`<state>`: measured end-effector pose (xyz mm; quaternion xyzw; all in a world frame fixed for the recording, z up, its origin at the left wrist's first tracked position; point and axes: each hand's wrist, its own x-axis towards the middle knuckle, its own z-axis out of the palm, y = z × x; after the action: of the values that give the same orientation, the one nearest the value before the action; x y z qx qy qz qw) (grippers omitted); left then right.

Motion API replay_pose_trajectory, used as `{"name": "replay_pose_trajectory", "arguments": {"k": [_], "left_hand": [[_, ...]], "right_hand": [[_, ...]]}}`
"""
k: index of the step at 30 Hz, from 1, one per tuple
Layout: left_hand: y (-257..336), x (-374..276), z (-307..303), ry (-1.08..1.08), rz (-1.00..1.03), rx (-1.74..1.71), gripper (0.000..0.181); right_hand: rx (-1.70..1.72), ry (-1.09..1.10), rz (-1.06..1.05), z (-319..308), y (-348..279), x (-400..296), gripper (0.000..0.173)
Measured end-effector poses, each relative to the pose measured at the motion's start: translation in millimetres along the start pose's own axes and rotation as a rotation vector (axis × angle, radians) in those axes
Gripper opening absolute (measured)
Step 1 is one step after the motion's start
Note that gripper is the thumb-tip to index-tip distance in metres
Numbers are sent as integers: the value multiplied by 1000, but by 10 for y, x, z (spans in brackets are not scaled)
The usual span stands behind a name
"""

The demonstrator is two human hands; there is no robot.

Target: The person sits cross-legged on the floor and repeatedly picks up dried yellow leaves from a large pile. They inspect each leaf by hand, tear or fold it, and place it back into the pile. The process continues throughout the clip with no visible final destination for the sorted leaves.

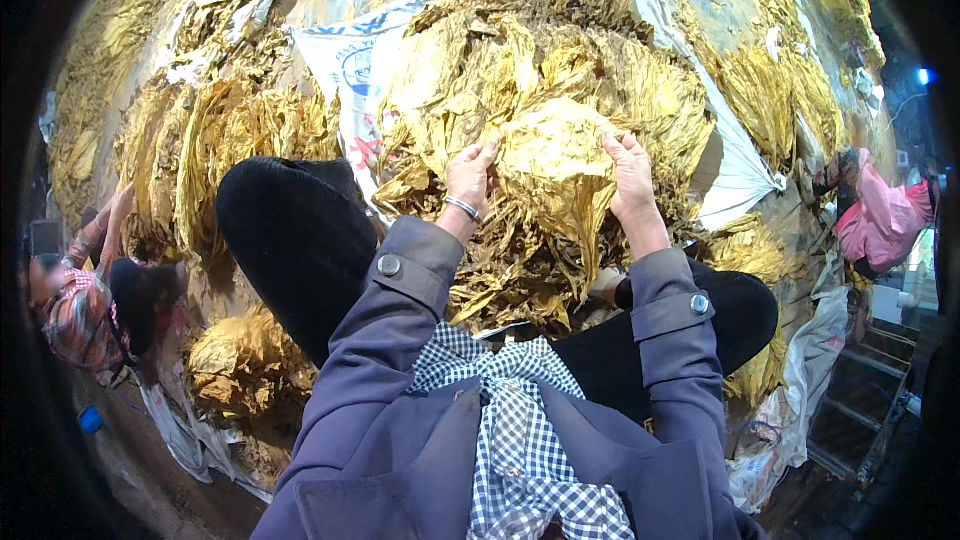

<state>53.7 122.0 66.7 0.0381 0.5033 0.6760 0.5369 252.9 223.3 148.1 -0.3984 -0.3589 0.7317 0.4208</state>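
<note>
Stretched between my two hands is a broad, yellow dried leaf [555, 139], probably tobacco. My left hand [472, 176], with a metal bangle at the wrist, pinches its left edge between thumb and fingers. On the opposite edge my right hand [630, 169] pinches it the same way, and a folded part of the leaf hangs down beside that hand. Behind it rises a large heap of dried leaves [450, 67], yellow on top and brown at the far side. Darker, crumpled leaves [510, 277] lie below my hands, between my crossed legs.
A printed woven sack [337, 67] lies under the heap's left side; white sheeting [739, 172] is bunched at the right. Leaf bundles [247, 120] stand at the left, a leaf pile [247, 360] near my left knee. Co-workers sit at far left [82, 322] and far right [885, 214], beside a metal ladder [862, 397].
</note>
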Motion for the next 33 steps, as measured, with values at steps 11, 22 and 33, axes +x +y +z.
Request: {"name": "replay_pose_trajectory", "arguments": {"k": [11, 22, 33], "left_hand": [[583, -460, 571, -279, -14, 87, 77], [426, -352, 379, -85, 105, 423, 21], [452, -551, 5, -155, 152, 327, 32]], "right_hand": [[-1126, -236, -561, 692, 55, -475, 12], [-1284, -90, -714, 803, -65, -445, 62], [-455, -263, -108, 1049, -10, -47, 14]]}}
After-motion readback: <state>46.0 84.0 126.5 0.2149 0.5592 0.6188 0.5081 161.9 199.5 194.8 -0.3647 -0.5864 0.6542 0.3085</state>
